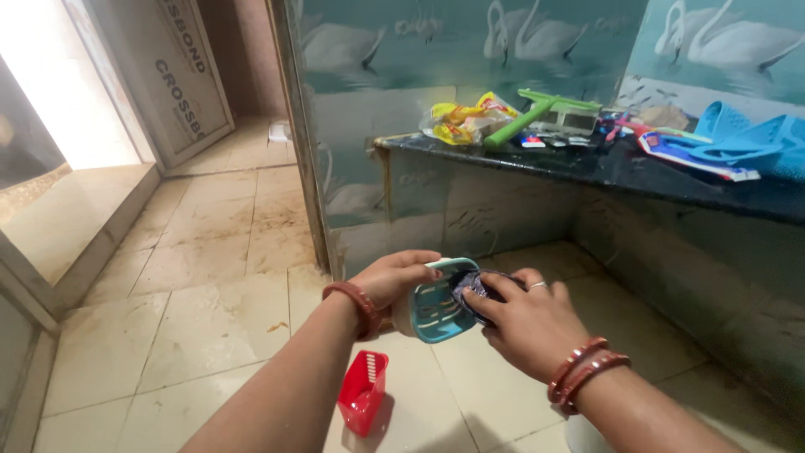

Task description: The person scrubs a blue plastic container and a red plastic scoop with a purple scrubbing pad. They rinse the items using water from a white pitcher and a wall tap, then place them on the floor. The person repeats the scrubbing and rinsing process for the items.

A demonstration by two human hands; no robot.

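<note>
1. We hold a pale blue slotted tray [436, 306], something like a soap dish, in the left hand [392, 279]; the fingers wrap around its far rim, so that grip is closed on the tray, which hangs in mid-air above the floor and is tilted toward us.
2. Our right hand [527, 323] presses a dark scrubbing pad [471, 289] into the tray's hollow, the fingertips pinching the pad against the ribs.
3. We judge the tray could slip: it is held only by its edge, it looks wet, and the push from the pad works against that hold. A drop would land it on hard tile.
4. We also judge the red slotted holder [363, 390], which stands on the floor just below the hands, could be knocked over by a falling tray or a moving arm.
5. The tiled floor [210, 294] is beige and looks damp and stained, so footing could be slick.
6. The dark stone worktop [604, 168] to the right carries a yellow packet [461, 120], a green tool [532, 113] and blue plastic pieces [738, 138], all well apart from us.
7. The wall behind it shows teal tiles with swans [520, 33]; bright daylight comes in through a doorway [59, 84] on the left.
</note>
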